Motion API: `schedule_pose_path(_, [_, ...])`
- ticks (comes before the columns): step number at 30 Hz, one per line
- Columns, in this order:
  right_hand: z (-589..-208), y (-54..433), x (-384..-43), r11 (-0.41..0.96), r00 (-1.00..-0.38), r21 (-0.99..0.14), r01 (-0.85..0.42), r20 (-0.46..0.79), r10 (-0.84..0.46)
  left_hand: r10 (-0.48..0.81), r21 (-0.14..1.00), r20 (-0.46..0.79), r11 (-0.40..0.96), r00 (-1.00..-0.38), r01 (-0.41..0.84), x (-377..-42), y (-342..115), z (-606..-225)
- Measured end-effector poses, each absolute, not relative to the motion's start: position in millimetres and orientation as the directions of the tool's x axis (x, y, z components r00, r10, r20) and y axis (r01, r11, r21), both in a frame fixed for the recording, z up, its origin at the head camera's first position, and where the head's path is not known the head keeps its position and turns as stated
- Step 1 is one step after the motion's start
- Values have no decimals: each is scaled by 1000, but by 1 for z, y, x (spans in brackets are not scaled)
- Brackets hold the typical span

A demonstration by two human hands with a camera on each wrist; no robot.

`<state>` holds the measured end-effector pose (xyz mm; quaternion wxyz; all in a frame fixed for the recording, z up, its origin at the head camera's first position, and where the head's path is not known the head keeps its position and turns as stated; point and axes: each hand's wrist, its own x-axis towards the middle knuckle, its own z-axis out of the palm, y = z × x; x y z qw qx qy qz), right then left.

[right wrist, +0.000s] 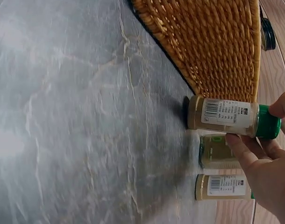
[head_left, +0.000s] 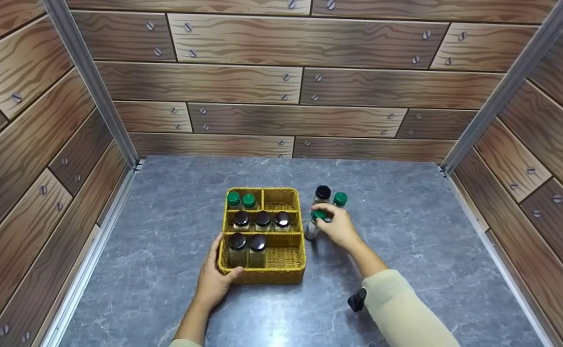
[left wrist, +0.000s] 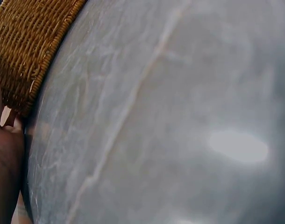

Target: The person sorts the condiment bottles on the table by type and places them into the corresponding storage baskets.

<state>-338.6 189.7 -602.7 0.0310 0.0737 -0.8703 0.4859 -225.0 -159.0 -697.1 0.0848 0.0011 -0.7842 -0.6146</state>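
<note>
A yellow-brown wicker basket [head_left: 276, 276] with several compartments stands on the grey marbled surface. Green-capped jars sit in its back left compartment, black-lidded jars [head_left: 263, 219] in the middle row and two more in the front one. My left hand [head_left: 214, 279] holds the basket's front left corner, thumb on the front rim. To the basket's right, my right hand [head_left: 337, 226] pinches the green cap of a spice jar [right wrist: 224, 114], which has a white label and is tilted in the head view. Behind that hand stand a black-lidded jar [head_left: 322, 193] and another green-capped jar [head_left: 340, 199].
Wood-patterned panels [head_left: 242, 86] enclose the marbled tabletop [head_left: 175, 207] at the back and both sides. Metal rails [head_left: 88, 260] run along the side edges. A small black object [head_left: 357, 300] is at the right sleeve's cuff.
</note>
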Motion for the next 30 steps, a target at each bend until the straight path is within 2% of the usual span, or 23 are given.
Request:
schedule_pose_path(5, [-594,194,-340,463,-985,-872,-155,101,-140,-109,963,138,247,-984,108,-225,-160,-697])
schedule_pose_path(12, [-579,199,-343,375,-968,-904,-206,132,-212,-119,961,133,258,-984,99,-224,-161,-697])
schedule_pose_path(30, [-542,189,-353,367,-946,-893,-260,159,-283,-106,960,125,262,-987,94,-225,-159,-694])
